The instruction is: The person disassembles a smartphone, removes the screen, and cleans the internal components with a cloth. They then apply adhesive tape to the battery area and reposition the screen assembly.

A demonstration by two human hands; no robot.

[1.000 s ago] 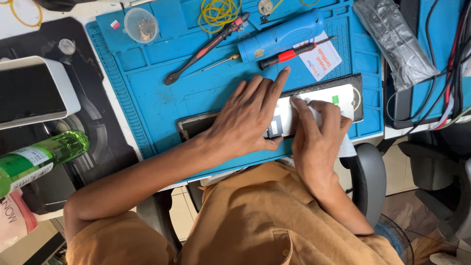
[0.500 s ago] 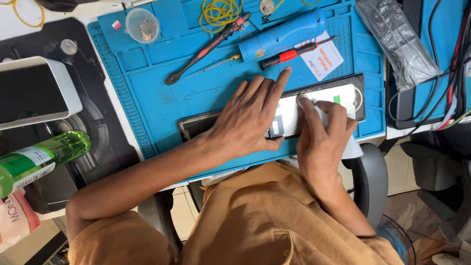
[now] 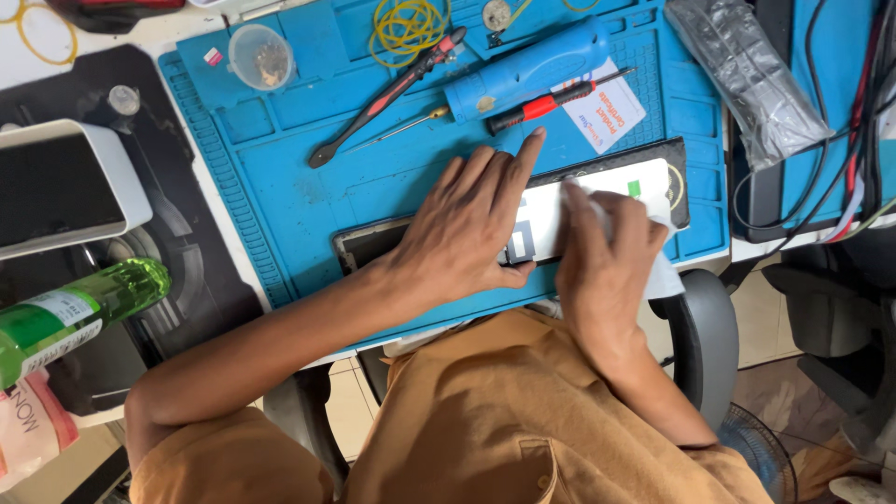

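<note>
The person is bending over a blue work mat (image 3: pixel 280 215) on the desk, working on a phone (image 3: pixel 373 245) that is lying flat along the near edge of the mat. The left hand (image 3: pixel 471 224) is lying spread and flat on the middle of the phone, fingers released and stretched toward the far side, pressing it down rather than gripping it. The right hand (image 3: pixel 607 252) is resting just to the right, curled around a white cloth (image 3: pixel 665 275) and pushing it against the pale right part of the phone.

Compared with a second ago, the left hand is sitting in almost the same place, while the right hand is now a little nearer the phone's right end, so more of the pale surface by the left hand is showing. That small shift reads as a wiping stroke in progress, with the phone held steady throughout.

On the far part of the mat, well apart from both hands, are lying a red-handled screwdriver (image 3: pixel 546 105), a blue power tool (image 3: pixel 527 67), long black-and-red pliers (image 3: pixel 387 93), a coil of yellow wire (image 3: pixel 406 23) and a small clear cup (image 3: pixel 261 56). A green bottle (image 3: pixel 79 313) is lying at the left, off the mat.
</note>
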